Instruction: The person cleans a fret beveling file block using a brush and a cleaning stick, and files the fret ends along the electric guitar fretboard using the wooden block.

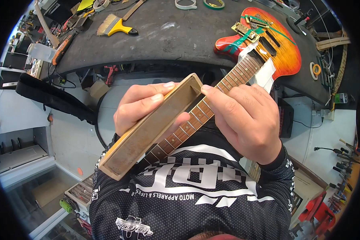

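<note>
Holding the hollow wooden block [142, 134] above and alongside the guitar neck [238, 75], roughly parallel to it, recess facing up toward the camera. Left hand [137, 105] is closed round its side, fingertips over the edge, thumb coming out on the neck side. Right hand [250, 116] is half-curled with the index tip on the block's upper end; its thumb is hidden, so can't tell if that's a pinch or just a touch. Can't tell if the block touches the neck either.

Status: prep reads as done. Guitar body [289, 50] sits on the dark bench [168, 50], neck pointing back toward the person. Green tape [237, 46] runs over the hardware, white covering [267, 75] lies beside the neck's body end, and no strings show on the fretboard. Frets are in place along the visible length.

Open: block is in hand, not laid flat along the frets, so I'd call it mid-job. Can't judge fret wear or finish at this resolution. Tape and covering are still on, so strip-down and cleanup look outstanding. Brush [118, 27] lies on the bench, out of use.
</note>
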